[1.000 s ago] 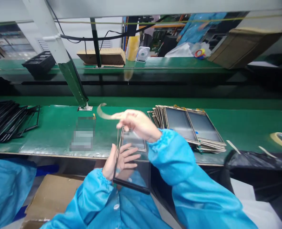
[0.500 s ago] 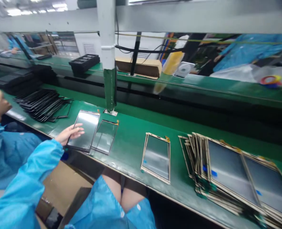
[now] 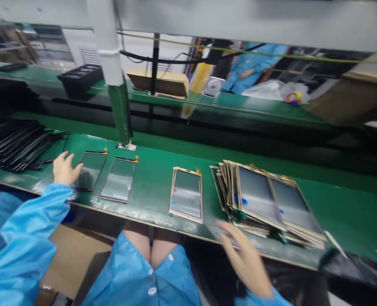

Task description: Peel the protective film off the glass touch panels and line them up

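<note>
My left hand point(image 3: 64, 170) hovers with fingers spread at the left edge of a dark-edged glass touch panel point(image 3: 93, 168) lying flat on the green bench. Beside that panel lies a second dark-edged glass panel point(image 3: 119, 179) with an orange flex tab. A gold-framed panel point(image 3: 186, 193) rests alone in the middle. My right hand point(image 3: 244, 257), blurred, reaches over the bench's front edge with its fingers stretched out and nothing in them. Just beyond it stands an uneven stack of gold-framed panels point(image 3: 260, 193), some bearing blue tape.
A heap of thin black frames point(image 3: 15, 144) lies at the left. A post point(image 3: 120, 110) rises behind the panels. Black trays point(image 3: 80, 77), an open carton point(image 3: 159, 84) and tape rolls point(image 3: 293, 98) stand on the rear shelf. A black bag point(image 3: 354, 267) sits at the right.
The view has turned right. My left hand has let go of the left glass panel, which now lies flat, apart from its neighbour. My right hand has come into view.
</note>
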Available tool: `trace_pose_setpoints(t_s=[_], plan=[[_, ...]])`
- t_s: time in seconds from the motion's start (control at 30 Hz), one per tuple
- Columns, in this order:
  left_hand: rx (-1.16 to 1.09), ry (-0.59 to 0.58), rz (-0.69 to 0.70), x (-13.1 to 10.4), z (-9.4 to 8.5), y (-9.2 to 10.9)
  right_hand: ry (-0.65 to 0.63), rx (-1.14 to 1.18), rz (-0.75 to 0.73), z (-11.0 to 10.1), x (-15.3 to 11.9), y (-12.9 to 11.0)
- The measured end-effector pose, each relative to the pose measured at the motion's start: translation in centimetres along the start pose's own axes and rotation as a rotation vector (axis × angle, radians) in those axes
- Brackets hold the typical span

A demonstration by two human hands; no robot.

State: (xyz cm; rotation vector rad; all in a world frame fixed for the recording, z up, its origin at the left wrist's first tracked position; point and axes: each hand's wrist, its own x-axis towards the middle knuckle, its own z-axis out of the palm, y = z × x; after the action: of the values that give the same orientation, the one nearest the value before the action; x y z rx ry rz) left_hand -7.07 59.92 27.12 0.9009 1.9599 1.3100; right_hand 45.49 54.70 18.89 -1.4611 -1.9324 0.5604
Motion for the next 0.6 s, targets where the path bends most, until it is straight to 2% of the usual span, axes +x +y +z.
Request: trace_pose_setpoints(t_s=[0.07, 0.13, 0.2, 0.23, 0.3, 0.33, 0.37, 0.43, 0.6], plan=[[-0.055, -0.089, 0.092, -2.8, 4.3, 0.7, 0.024, -0.031, 0.044, 1.9, 0.0, 0.1], [-0.144, -0.293, 0.107, -6.6, 10.1, 1.0, 0.096, -0.005, 0.144, 4.5, 1.9, 0.1], [-0.251, -0.494, 0.048, -10.3, 16.3, 1.0, 0.163, 0.092, 0.248, 6.5, 4.1, 0.2], [-0.288, -0.552, -0.008, -11.8, 19.1, 1.0, 0.184, 0.153, 0.281, 7.0, 4.9, 0.3], [-0.341, -0.625, -0.146, -13.6, 23.6, 1.0, 0.205, 0.245, 0.323, 7.4, 5.8, 0.7], [-0.36, -0.641, -0.212, -13.8, 25.2, 1.0, 0.209, 0.276, 0.342, 7.2, 6.0, 1.0], [-0.375, -0.65, -0.269, -13.8, 26.2, 1.1, 0.211, 0.315, 0.365, 6.9, 6.1, 1.3], [-0.397, -0.657, -0.349, -13.0, 27.0, 1.4, 0.211, 0.396, 0.413, 6.3, 6.4, 2.1], [-0.396, -0.691, -0.436, -11.2, 26.3, 1.9, 0.138, 0.602, 0.507, 5.7, 8.1, 3.0]])
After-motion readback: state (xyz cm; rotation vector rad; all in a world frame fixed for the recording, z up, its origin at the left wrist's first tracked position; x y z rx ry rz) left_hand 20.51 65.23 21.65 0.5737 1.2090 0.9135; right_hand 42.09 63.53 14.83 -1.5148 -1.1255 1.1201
